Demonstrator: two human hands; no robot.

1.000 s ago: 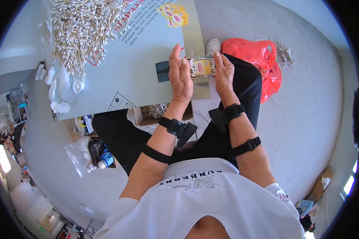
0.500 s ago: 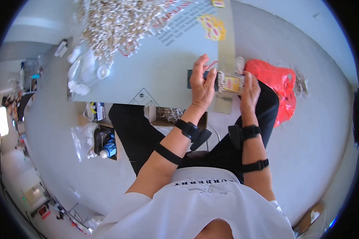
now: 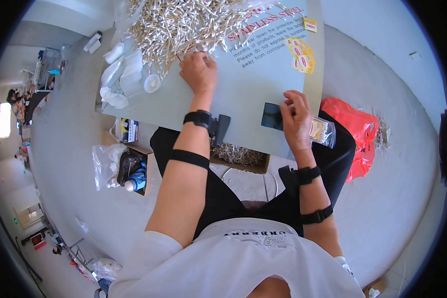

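My left hand [image 3: 199,74] is at the near edge of a heap of cotton swabs [image 3: 184,30] on the table, its fingers bent down; their tips are partly hidden. At the table's front right, my right hand [image 3: 297,119] hovers beside a dark rectangular piece [image 3: 271,116], its thumb and loosely bent fingers apart with nothing between them. Right by the heel of that hand is a clear packet of cotton swabs [image 3: 324,132] with a yellow label. It juts over my thigh; whether the hand presses on it is hidden.
Several yellow labels [image 3: 301,53] lie at the table's right side. White plastic wrapping [image 3: 130,72] and a small round white lid [image 3: 152,83] are on its left. A box of swabs [image 3: 238,155] sits under the front edge. A red plastic bag [image 3: 350,129] stands on the floor at right.
My left hand has left the packet and moved far left to the swab heap. The packet has gone from between my hands to the right of my right hand, whose fingers have come away from it.
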